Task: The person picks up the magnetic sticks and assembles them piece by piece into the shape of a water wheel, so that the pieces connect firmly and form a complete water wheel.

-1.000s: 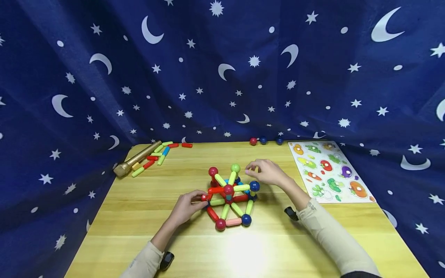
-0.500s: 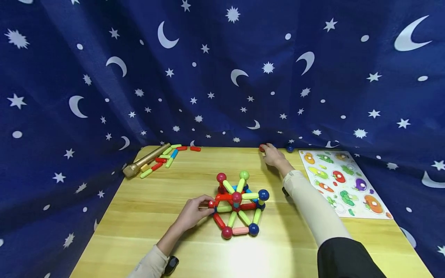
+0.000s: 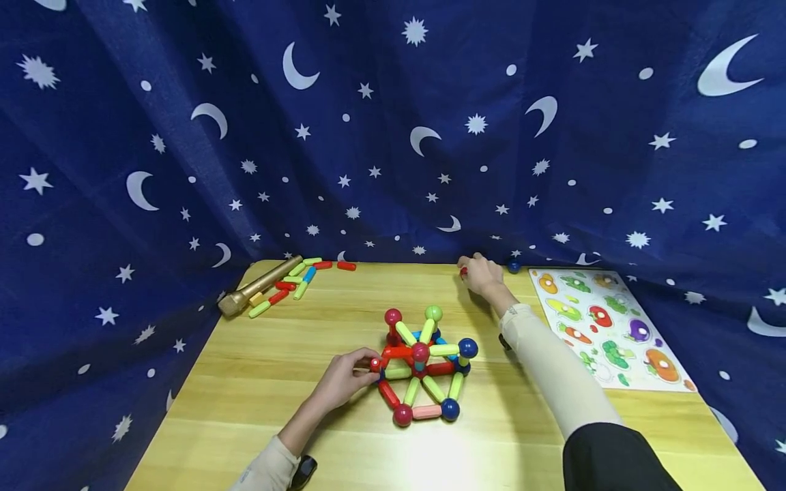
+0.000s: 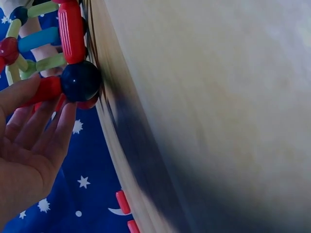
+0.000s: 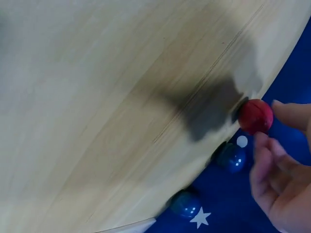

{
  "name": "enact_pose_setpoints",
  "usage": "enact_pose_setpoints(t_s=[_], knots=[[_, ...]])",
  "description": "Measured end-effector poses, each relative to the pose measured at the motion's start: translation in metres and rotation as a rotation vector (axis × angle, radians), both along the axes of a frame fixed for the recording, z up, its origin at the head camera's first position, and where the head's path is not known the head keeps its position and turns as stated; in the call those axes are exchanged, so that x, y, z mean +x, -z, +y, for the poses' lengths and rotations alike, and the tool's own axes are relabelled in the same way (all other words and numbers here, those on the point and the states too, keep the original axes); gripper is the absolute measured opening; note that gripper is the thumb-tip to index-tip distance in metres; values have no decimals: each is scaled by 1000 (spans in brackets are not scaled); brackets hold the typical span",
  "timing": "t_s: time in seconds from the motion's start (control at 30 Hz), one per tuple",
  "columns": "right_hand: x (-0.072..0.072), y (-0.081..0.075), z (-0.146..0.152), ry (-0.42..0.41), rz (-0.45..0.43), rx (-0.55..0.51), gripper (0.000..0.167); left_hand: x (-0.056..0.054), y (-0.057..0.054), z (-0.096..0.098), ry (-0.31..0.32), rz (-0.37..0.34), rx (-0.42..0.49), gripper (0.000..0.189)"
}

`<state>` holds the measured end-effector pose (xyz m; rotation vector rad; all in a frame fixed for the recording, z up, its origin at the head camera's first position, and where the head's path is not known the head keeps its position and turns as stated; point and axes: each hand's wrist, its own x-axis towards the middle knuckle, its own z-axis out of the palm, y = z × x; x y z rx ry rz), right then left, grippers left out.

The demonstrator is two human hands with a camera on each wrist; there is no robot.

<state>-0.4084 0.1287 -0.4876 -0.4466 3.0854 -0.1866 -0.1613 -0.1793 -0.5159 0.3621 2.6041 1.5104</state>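
Note:
A magnetic ball-and-rod structure (image 3: pixel 420 352) in red, blue, green and pink stands mid-table in the head view. My left hand (image 3: pixel 344 375) is at its left side, pinching a short red magnetic rod (image 4: pixel 46 90) between thumb and fingers. That rod joins a dark blue ball (image 4: pixel 80 81) at the structure's corner. By the table's back edge, my right hand (image 3: pixel 483 276) pinches a red ball (image 5: pixel 255 116) between thumb and fingertips. Two blue balls, one nearer (image 5: pixel 231 158) and one farther along (image 5: pixel 184 204), lie beside it in the right wrist view.
Several loose rods (image 3: pixel 279 296) and a gold hammer-like stick (image 3: pixel 260 285) lie at the back left. A vegetable puzzle board (image 3: pixel 604 320) lies at the right. Behind the wooden table (image 3: pixel 295 409) hangs a dark blue curtain (image 3: pixel 344 136) with moons and stars.
My right hand has gone from beside the structure to the back edge, taken hold of the red ball and drawn it slightly nearer. My left hand stays at the structure. The head view has shifted.

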Motion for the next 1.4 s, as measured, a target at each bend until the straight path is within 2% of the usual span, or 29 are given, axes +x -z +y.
enact_pose_setpoints(t_s=[0.13, 0.23, 0.33, 0.4, 0.5, 0.6, 0.73, 0.83, 0.93, 1.03, 1.2, 1.4], knots=[[5, 1, 7, 18, -71, 33, 46, 1, 1, 1, 2, -1, 3, 20], [10, 2, 13, 28, -114, 50, 41, 1, 1, 1, 4, -4, 6, 20], [18, -1, 17, 20, -94, -3, 33, 0, 1, 0, 5, 3, 2, 20], [29, -10, 12, -8, -65, -89, 33, -1, 0, 0, 5, 3, 2, 20], [59, -34, -10, -88, -21, -253, 34, -1, -2, -2, 3, 0, 0, 20], [101, -63, -39, -238, -8, -392, 36, 0, -3, -4, -2, 2, -12, 19], [151, -88, -72, -486, -39, -454, 35, -2, -2, -4, -4, 12, -35, 19], [172, -95, -86, -639, -42, -447, 31, -4, 0, -4, 5, 26, -54, 21], [183, -99, -95, -746, -19, -431, 28, -7, 3, -3, 9, 28, -66, 25], [188, -99, -101, -791, 5, -376, 27, -9, 5, -4, 9, 14, -50, 28], [193, -95, -105, -799, 5, -296, 27, -8, 5, -5, -5, -35, -29, 30], [195, -91, -109, -795, 49, -251, 26, -7, 2, -4, -16, -31, -44, 31]])
